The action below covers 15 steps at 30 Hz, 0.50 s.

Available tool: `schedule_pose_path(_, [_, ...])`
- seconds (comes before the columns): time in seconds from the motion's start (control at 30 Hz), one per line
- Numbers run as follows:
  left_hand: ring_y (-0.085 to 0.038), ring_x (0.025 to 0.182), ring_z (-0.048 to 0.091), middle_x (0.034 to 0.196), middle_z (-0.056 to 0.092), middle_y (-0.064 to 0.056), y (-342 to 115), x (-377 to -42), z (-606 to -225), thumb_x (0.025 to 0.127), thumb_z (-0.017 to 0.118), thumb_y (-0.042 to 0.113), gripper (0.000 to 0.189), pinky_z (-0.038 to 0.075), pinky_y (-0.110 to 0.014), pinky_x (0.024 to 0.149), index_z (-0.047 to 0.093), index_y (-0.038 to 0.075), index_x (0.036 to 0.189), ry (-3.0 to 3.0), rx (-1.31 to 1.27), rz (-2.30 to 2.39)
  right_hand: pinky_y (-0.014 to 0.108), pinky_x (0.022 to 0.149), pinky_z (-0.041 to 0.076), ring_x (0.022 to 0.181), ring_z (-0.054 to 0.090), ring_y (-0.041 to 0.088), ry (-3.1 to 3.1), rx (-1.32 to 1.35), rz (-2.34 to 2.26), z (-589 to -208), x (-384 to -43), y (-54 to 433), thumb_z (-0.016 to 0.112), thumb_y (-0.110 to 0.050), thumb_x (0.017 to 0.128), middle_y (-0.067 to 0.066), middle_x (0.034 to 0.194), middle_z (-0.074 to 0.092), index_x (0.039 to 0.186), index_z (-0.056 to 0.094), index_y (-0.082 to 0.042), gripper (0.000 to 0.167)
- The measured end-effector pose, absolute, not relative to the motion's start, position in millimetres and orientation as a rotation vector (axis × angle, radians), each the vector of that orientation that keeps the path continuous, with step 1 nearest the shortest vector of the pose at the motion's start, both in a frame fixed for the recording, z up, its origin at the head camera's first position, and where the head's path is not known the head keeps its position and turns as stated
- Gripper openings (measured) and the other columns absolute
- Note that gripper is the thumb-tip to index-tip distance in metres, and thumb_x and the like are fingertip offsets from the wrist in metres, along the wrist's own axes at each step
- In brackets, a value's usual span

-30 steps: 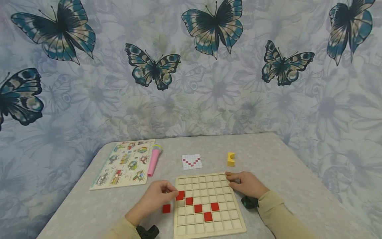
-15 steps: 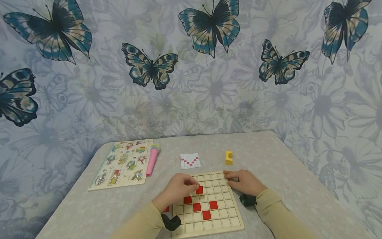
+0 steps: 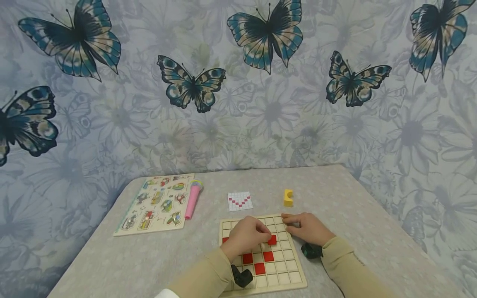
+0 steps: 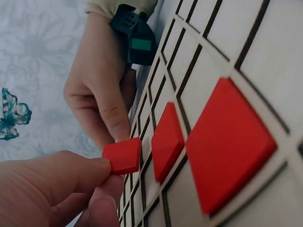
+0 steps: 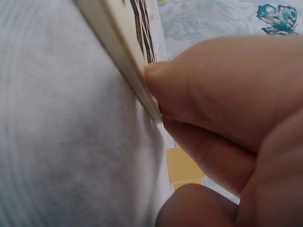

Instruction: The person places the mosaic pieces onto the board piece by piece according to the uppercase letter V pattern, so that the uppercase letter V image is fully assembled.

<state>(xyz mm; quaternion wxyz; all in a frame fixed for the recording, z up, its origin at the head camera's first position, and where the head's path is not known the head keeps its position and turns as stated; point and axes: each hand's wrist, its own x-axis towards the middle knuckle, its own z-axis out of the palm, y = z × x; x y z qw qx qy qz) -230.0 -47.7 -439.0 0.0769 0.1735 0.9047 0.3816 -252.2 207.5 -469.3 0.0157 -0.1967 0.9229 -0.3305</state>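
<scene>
My left hand pinches a square red tile between thumb and fingertips, over the right half of a pale wooden grid board. In the left wrist view the held tile tilts close over the squares. Other red tiles lie in grid squares in a diagonal pattern, and one at the left edge is partly covered by the left hand. With thumb and index finger, my right hand holds the board's far right corner.
Behind the board lies a small card printed with a pink V of squares. A yellow notched block stands to its right. On the left are a pink toy microphone and a picture puzzle board. A butterfly-patterned wall backs the table.
My left hand has carried the red tile from the board's left edge across to its right half. The right hand stays at the corner. The loose tile left of the board is now hidden.
</scene>
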Motion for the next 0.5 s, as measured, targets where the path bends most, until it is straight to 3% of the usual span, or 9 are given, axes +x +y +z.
schedule_pose_path(0.2, [-0.003,0.07,0.057,0.077,0.068,0.021,-36.9,-228.5,-443.6,0.088,0.079,0.033,0.006,0.045,-0.03,0.057,0.079,0.034,0.082,2.754,0.501,1.074,0.023,0.08,0.043,0.119,0.066,0.023,2.85,-0.621,-1.043,-470.6,-253.0,207.3,0.071,-0.023,0.098,-0.003,0.142,0.064,0.129,0.074,-0.015,0.031])
schedule_pose_path(0.5, [-0.006,0.069,0.058,0.075,0.068,0.019,-36.4,-224.2,-443.3,0.087,0.081,0.034,0.008,0.044,-0.034,0.059,0.079,0.033,0.079,2.72,0.509,1.053,0.024,0.084,0.047,0.134,0.057,0.031,2.855,-0.641,-1.052,-470.1,-252.7,209.1,0.071,-0.023,0.098,0.001,0.141,0.065,0.128,0.074,-0.013,0.031])
